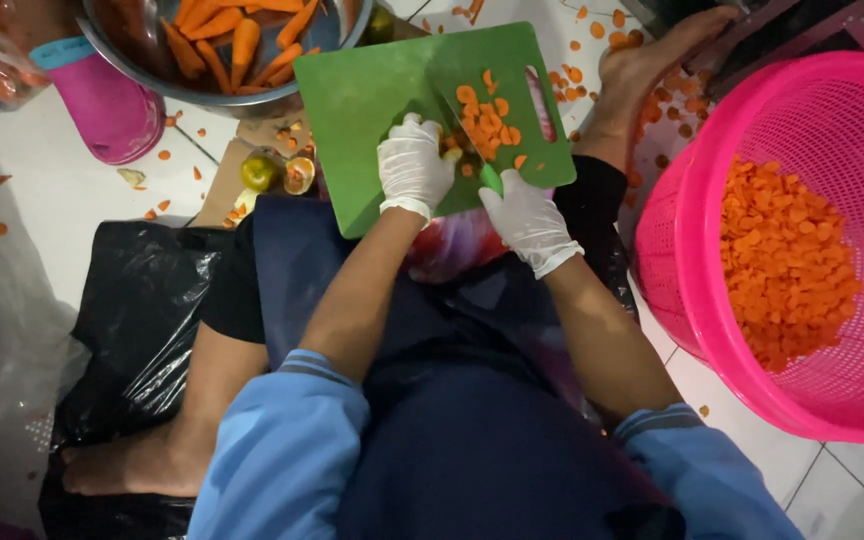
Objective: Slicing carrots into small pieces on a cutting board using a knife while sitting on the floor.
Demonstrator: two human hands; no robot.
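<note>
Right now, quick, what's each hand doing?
Left hand: closed, pinning a carrot on the green cutting board.
Right hand: closed around a green knife handle.

On the green board [372, 90], the gloved left hand [412, 165] pins a carrot; the right hand [529, 218] grips a knife [472, 120] amid slices [487, 118].

I see the cutting board [372, 100] resting on my lap, carrot slices [487, 120] on it. A bowl of whole carrots [222, 45] sits beyond it to the left; a basket [852, 110] of slices stands on the floor [72, 190] to my right.
</note>
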